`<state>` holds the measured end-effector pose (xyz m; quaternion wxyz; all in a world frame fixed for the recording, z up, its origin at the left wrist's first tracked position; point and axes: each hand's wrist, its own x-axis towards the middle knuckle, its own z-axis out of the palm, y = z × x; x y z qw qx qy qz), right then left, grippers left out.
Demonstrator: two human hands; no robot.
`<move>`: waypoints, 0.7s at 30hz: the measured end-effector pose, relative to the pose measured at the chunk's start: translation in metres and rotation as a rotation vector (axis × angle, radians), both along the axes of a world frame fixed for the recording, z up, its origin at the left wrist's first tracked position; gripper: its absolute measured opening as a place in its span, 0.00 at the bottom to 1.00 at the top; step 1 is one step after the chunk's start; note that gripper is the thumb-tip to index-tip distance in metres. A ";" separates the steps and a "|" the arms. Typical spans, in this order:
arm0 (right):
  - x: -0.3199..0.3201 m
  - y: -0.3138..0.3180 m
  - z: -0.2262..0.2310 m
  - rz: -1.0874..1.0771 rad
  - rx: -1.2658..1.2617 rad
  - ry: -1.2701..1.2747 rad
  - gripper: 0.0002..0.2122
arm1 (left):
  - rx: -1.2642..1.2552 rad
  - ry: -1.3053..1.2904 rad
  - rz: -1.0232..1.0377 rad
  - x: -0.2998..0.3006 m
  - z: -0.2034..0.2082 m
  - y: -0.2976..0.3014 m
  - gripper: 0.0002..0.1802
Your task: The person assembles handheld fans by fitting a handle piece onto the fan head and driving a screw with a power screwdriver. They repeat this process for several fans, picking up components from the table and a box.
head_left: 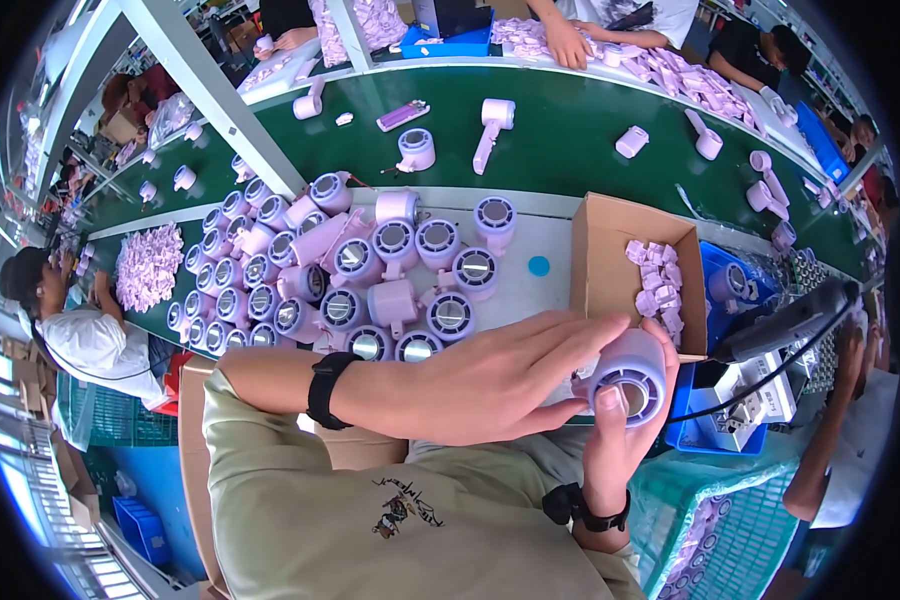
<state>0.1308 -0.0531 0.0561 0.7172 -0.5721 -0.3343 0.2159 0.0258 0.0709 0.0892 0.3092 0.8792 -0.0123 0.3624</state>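
In front of my chest, my right hand (pixel 625 435) wraps round a lilac hair dryer body (pixel 638 365), thumb on its slotted round end, which faces me. From the left, my left hand (pixel 505 380) reaches across with long straight fingers over the body's top and the thumb lower at its side, gripping it. A small pale part shows between thumb and fingers, too hidden to name. Just beyond, an open cardboard box (pixel 600 265) holds small lilac plastic pieces (pixel 657 280). Many similar dryer bodies (pixel 355 258) stand crowded on the bench to the left, most with round ends up.
A green conveyor belt (pixel 550 135) runs across behind, carrying scattered lilac parts. At right are a blue bin (pixel 715 435), a dark tool (pixel 790 320) with a cable, and a green lined crate (pixel 725 540). A metal post (pixel 210 95) rises at left. Several people work around.
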 end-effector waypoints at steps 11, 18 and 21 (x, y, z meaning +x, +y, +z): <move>-0.014 0.030 0.000 0.013 0.165 0.021 0.37 | -0.471 0.519 -0.230 -0.052 -0.007 0.018 0.17; 0.009 0.026 -0.012 -0.148 0.207 0.089 0.37 | 0.108 0.460 0.498 -0.105 -0.004 0.109 0.21; 0.013 0.026 -0.014 -0.121 0.209 0.109 0.36 | 0.373 0.627 0.883 -0.148 -0.022 0.162 0.21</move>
